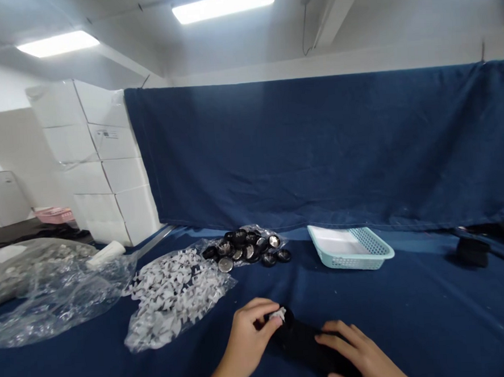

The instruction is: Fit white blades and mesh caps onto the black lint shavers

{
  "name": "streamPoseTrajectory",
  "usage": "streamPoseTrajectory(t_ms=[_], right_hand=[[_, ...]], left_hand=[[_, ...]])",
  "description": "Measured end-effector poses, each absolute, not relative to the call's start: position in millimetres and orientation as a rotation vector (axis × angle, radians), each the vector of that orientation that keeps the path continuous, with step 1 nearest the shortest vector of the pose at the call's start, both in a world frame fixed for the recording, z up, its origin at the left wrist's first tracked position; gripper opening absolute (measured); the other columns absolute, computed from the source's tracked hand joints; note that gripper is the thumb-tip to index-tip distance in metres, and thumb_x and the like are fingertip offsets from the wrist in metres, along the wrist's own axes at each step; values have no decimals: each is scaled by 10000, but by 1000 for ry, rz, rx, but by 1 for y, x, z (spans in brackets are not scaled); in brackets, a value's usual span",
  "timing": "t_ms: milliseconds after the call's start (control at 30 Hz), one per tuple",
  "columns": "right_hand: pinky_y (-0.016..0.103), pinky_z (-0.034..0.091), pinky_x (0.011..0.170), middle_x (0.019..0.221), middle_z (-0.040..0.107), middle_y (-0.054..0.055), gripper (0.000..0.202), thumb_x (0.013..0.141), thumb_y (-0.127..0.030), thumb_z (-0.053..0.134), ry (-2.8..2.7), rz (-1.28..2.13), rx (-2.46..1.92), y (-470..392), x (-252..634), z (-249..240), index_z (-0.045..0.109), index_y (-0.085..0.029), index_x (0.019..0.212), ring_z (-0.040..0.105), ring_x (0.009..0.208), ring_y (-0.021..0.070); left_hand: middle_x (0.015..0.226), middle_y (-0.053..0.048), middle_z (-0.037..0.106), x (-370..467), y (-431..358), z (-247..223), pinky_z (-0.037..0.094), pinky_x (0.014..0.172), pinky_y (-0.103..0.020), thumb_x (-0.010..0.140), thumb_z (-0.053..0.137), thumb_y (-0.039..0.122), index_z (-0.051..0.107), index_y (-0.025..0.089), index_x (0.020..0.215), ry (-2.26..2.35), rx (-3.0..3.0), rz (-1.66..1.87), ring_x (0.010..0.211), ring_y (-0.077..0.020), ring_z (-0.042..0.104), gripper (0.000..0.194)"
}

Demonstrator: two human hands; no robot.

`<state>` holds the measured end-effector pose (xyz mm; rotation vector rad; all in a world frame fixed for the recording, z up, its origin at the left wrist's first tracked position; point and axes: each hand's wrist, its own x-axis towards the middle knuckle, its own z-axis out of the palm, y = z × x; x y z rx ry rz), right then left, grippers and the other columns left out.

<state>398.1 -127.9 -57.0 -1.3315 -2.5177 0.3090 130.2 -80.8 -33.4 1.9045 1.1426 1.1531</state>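
My left hand (253, 332) pinches a small grey-white plastic piece (278, 314) between thumb and fingers. The piece is at the round end of a long black part (302, 342) that lies on the blue cloth. Across the body of that black part my right hand (359, 350) is curled, fingers on the far side and thumb on the near side. A heap of similar small grey-white pieces (173, 295) lies on clear plastic to the left. Behind it are several round black caps with shiny insides (241, 249).
A light-blue plastic basket (353, 262) with something white inside stands at the back right. Clear plastic bags (71, 296) spread over the left side. White boxes (106, 174) are stacked at back left. A blue curtain (318, 156) closes off the back. A black object (473, 252) lies far right.
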Motion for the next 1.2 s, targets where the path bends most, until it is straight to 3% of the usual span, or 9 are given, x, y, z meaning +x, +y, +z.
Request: streamPoseTrajectory(t_ms=[333,533,700,900,1200], right_hand=[[557,448,974,1300,576,125,496,880,-535,523,-2520,294,-1325,-125,396,-55,537,-302,1318,572,1186,312],[557,458,965,1284,587,125,492,871,-514,552,-2499,298,-1298,-126,396,-57,543,-299,1313,584,1168,317],[502,488,962,1260,604,97,476,866,-531,558,-2454,252,-1263,-125,399,-64,549,-333,1299,598,1151,292],[459,507,956,1252,612,83,474,860,-516,580,-2445,202,-1227,-125,400,-68,546,-343,1300,613,1131,277],[449,472,1001,1266,602,83,471,848,-484,608,-2425,290,-1254,-126,397,-62,556,-342,1294,594,1156,274]], left_hand=[[963,-56,702,128,-79,-29,492,660,-241,889,576,347,763,247,936,1122,1926,1204,787,-168,652,217],[1003,-60,673,128,-81,-32,507,784,-294,902,553,362,758,268,978,1148,1983,1245,878,-190,631,238],[1069,-64,651,131,-81,-38,509,685,-286,886,584,351,767,288,955,1170,2021,1255,693,-147,601,206],[1021,-57,655,134,-83,-41,492,621,-254,878,601,322,777,293,906,1169,2044,1406,621,-121,559,181],[888,-43,579,138,-79,-44,458,584,-226,880,598,324,776,260,871,1170,1972,1425,652,-121,573,190]])
